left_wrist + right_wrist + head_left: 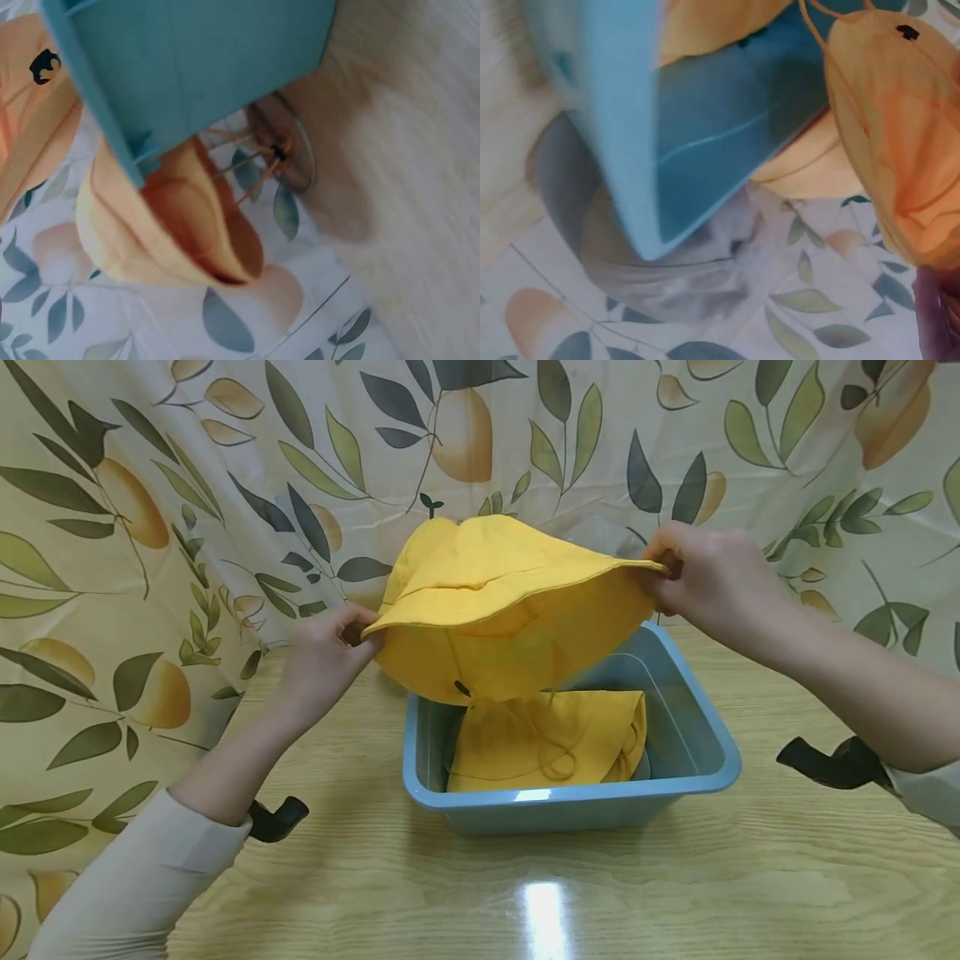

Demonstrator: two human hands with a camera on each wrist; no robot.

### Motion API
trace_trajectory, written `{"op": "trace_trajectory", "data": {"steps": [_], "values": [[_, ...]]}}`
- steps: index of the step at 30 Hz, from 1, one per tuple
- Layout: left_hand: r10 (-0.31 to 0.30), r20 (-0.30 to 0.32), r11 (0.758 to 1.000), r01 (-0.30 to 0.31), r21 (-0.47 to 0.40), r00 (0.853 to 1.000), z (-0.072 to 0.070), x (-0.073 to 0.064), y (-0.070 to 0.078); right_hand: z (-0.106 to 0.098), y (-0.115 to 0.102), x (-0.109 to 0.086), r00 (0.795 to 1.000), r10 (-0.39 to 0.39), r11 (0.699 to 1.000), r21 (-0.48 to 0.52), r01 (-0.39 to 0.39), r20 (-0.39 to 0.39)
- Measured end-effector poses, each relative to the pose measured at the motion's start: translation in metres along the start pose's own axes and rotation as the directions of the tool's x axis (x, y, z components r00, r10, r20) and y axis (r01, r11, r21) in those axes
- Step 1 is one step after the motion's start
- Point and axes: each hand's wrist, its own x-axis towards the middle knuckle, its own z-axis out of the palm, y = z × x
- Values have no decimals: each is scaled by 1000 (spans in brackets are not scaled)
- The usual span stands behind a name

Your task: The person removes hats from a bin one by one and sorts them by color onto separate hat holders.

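A yellow bucket hat (517, 560) is held up and tilted over a blue plastic bin (720, 760), its underside partly showing. My left hand (322, 652) pinches the left end of its brim, and my right hand (712, 568) pinches the right end. A small dark green sprout (431, 503) sticks up at the crown. Thin yellow cord dangles from the hat toward the bin. Inside the bin lies a folded yellow hat (540, 743). In the right wrist view, the held hat's lining (915, 150) shows above the right hand (930, 315).
Behind the bin are another yellow hat (120, 232) with cords and a grey-beige hat (660, 262), both seen in the wrist views. A leaf-and-fruit patterned cloth (105, 610) hangs at the back and left. The bin stands on a light wooden table (360, 877).
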Motion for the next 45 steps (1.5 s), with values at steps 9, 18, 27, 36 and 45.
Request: {"op": "trace_trajectory", "data": {"steps": [9,18,27,36,45], "values": [[-54,-171,998,47,-47,984,-24,21,3,-7,-19,30,996,-46,995,82,52,-80],[-81,-400,987,18,-160,913,-52,43,2,-6,-41,64,989,-45,993,106,60,-138],[-84,-633,969,-84,-231,769,-85,62,-3,8,-63,107,969,-102,980,146,137,-226],[-87,-737,954,-158,-256,670,-107,78,-17,36,-81,147,959,-96,975,170,145,-266],[-119,-738,992,44,-120,664,-86,78,-58,82,-81,167,960,-26,963,251,99,-279]]}}
